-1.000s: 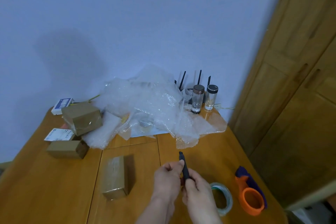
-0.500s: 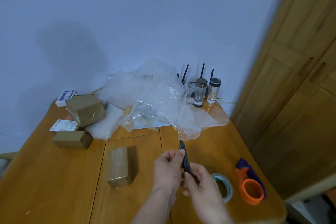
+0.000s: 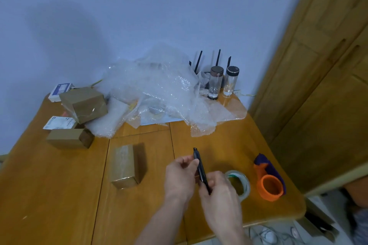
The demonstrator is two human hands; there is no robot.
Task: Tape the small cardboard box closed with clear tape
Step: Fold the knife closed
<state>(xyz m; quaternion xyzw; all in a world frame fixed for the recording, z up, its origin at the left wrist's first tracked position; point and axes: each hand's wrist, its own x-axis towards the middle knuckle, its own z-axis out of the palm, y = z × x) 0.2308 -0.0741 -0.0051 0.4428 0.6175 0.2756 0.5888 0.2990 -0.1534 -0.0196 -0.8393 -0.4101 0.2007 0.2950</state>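
Observation:
A small cardboard box (image 3: 124,165) lies on the wooden table (image 3: 49,195), its top shiny with clear tape. To its right my left hand (image 3: 180,177) and my right hand (image 3: 221,195) both grip a slim black utility knife (image 3: 200,167), its tip pointing away from me. A roll of clear tape (image 3: 242,183) lies flat just right of my right hand, partly hidden by it. Both hands hover above the table, apart from the box.
An orange and purple tape dispenser (image 3: 269,181) sits near the right edge. Bubble wrap (image 3: 159,97) is piled at the back, with two glass bottles (image 3: 216,83) and a router behind. More cardboard boxes (image 3: 83,103) and cartons lie at back left. A wooden wardrobe (image 3: 322,85) stands right.
The view has tilted down slightly. Both hands stay on the knife; the right hand has slid a little down its handle.

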